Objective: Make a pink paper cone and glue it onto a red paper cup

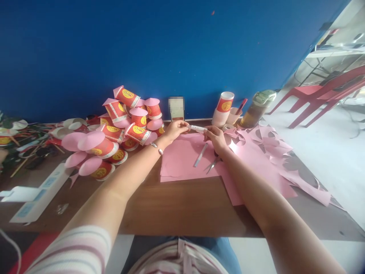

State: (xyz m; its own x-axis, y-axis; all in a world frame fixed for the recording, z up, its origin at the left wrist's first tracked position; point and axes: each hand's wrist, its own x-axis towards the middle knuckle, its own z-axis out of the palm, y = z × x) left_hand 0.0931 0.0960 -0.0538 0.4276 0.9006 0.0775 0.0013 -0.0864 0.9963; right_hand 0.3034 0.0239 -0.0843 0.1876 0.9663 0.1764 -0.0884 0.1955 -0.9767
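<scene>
My left hand and my right hand meet over a pink paper sheet at the far side of the brown table. Together they pinch a small white tube, which looks like a glue stick, one hand at each end. Both hands have their fingers closed on it. A bracelet sits on my left wrist. Under my right hand, on the pink sheet, lie a metal blade or ruler and a pair of scissors.
A heap of red paper cups with pink paper lids lies at the left. Cut pink paper scraps spread to the right. An upright cup stack, a small cup with pens and a bottle stand against the blue wall. A white power strip lies at the near left.
</scene>
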